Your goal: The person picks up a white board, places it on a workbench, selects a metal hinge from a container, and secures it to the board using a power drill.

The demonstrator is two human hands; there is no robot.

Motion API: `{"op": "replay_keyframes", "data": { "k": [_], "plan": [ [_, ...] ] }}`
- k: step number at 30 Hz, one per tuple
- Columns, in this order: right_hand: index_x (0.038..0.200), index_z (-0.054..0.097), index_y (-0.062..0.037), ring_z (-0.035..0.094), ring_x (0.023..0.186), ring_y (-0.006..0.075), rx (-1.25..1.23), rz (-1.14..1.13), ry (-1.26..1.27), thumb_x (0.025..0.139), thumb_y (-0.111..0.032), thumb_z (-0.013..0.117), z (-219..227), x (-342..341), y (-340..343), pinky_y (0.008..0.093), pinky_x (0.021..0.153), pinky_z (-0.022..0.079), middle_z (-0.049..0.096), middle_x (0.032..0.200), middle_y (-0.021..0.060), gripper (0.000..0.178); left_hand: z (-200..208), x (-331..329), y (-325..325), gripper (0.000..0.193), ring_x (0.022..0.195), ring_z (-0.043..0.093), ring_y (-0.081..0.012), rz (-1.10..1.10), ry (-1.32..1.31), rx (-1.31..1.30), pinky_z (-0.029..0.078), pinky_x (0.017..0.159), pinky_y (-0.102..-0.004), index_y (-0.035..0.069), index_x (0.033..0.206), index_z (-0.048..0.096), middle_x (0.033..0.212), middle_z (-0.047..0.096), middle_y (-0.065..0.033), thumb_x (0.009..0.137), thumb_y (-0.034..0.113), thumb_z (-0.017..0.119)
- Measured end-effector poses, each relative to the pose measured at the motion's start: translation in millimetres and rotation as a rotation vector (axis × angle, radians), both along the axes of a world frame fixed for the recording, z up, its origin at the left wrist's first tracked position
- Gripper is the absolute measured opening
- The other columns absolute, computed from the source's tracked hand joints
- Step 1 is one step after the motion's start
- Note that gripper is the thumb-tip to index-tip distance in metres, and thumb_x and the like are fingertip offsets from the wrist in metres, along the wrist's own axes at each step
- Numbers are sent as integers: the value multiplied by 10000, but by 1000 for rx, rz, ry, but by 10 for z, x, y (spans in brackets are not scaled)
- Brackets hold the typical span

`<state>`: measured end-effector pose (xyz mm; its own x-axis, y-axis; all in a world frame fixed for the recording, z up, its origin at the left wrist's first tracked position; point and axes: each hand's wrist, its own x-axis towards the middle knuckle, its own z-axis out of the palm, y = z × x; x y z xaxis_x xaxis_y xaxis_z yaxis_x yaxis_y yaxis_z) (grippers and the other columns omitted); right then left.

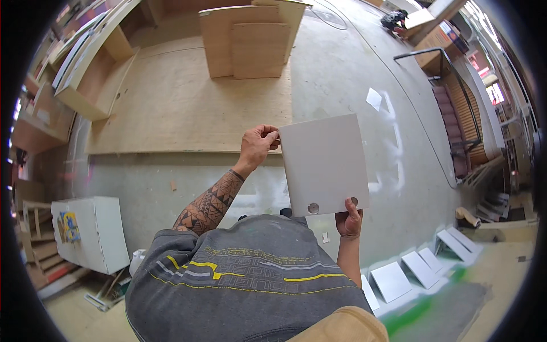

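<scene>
A white cabinet door (323, 159) is held up in front of my body, its broad flat face showing. Two round hinge-cup holes lie along its lower edge. Beneath the lower right corner, my right hand (349, 222) grips the door, with the thumb on the face beside one hole and the fingers hidden behind. My left hand (257, 147) is closed at the upper left edge, its thumb and fingertips pinched against that edge. Whether anything small is between those fingertips cannot be seen.
Plywood panels (260, 50) stand on a large plywood sheet (188, 114) ahead. Several white panels (391, 282) lean in a row at the lower right. A white box-shaped unit (94, 233) stands at left. A black metal frame (464, 97) and purple cushioned seat (447, 114) are at right.
</scene>
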<state>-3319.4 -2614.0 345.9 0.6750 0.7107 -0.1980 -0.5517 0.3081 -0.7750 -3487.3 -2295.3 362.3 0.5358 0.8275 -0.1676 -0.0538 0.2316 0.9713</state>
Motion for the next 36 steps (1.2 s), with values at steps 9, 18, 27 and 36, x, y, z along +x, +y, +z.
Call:
{"op": "replay_keyframes", "data": {
  "k": [9,18,27,36],
  "plan": [
    [1360,575,-146,634,1160,227,48,-147,137,945,-17,669,-252,1347,-177,434,1002,530,650,1240,32,445,-56,1801,8,163,811,717,-125,-144,51,45,634,738,-273,-29,1065,699,931,734,-73,996,111,654],
    [1319,616,-140,629,1163,219,38,-214,72,948,-81,697,-320,2785,-366,431,1022,514,672,1223,14,385,2,3421,-63,160,865,713,-153,-299,150,16,631,776,-309,-14,1061,684,953,713,-64,1006,127,635],
    [1362,584,-134,605,1203,224,74,-268,86,953,-73,689,-346,3576,-250,439,1044,497,649,1270,19,427,-31,4503,44,193,855,713,-156,-314,112,-65,634,770,-305,-39,1053,686,952,713,-80,988,141,661],
    [1390,558,-122,593,1217,221,32,-271,-32,953,-40,667,-314,4548,344,430,1071,470,637,1281,33,458,-203,5553,735,224,700,714,-136,-319,189,51,623,651,-281,-59,936,716,823,737,-96,950,164,700]
  ]
}}
